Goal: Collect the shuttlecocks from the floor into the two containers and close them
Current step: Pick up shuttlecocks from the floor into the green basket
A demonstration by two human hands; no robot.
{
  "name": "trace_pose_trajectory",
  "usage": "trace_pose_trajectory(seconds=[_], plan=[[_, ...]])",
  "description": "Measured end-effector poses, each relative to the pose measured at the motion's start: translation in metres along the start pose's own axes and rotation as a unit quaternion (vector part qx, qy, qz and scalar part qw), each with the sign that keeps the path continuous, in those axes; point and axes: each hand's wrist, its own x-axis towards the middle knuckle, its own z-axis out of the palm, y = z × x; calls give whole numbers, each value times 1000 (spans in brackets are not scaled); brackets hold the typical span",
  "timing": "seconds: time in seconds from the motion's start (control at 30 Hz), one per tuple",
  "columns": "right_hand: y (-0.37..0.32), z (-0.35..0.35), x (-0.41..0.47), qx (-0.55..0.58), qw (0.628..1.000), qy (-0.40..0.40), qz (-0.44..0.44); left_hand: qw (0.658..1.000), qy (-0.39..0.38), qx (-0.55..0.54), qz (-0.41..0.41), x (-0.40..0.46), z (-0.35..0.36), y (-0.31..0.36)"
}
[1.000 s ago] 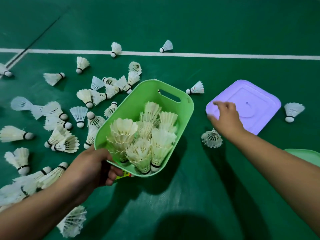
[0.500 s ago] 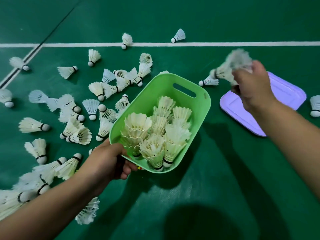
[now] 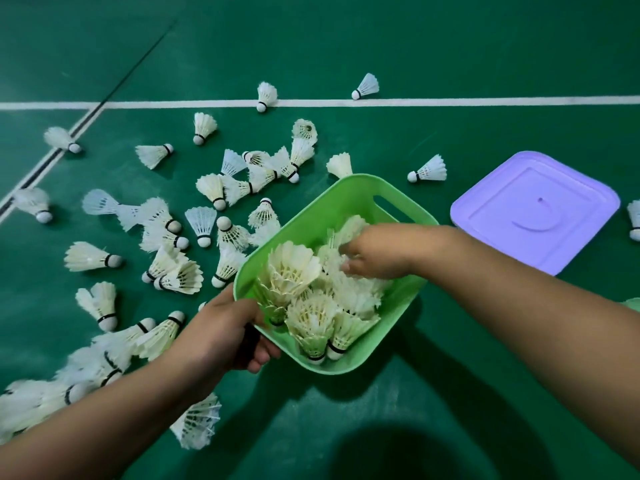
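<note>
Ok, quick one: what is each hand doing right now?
Left hand: grips the rim of the green container.
Right hand: inside the container among the shuttlecocks; grip cannot be told.

Green court floor; white line; dark seam.

The floor from seven to eleven o'clock of the green container is crowded with loose shuttlecocks. At two o'clock the purple lid is laid flat, with bare floor between. Open floor is left from four to six o'clock.
</note>
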Motion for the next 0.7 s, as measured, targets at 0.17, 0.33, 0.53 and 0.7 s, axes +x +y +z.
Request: trace_pose_trajectory(seconds=[0.17, 0.33, 0.53, 0.7], plan=[[-1, -27, 4, 175, 848, 500, -25, 999, 39, -17, -25, 0, -44, 8], [39, -1, 40, 276, 826, 481, 100, 992, 108, -58, 2, 8, -91, 23], [23, 99, 71, 79, 994, 33, 74, 988, 139, -72, 16, 16, -96, 11], [39, 112, 77, 112, 984, 100, 100, 993, 115, -36, 15, 11, -76, -9]])
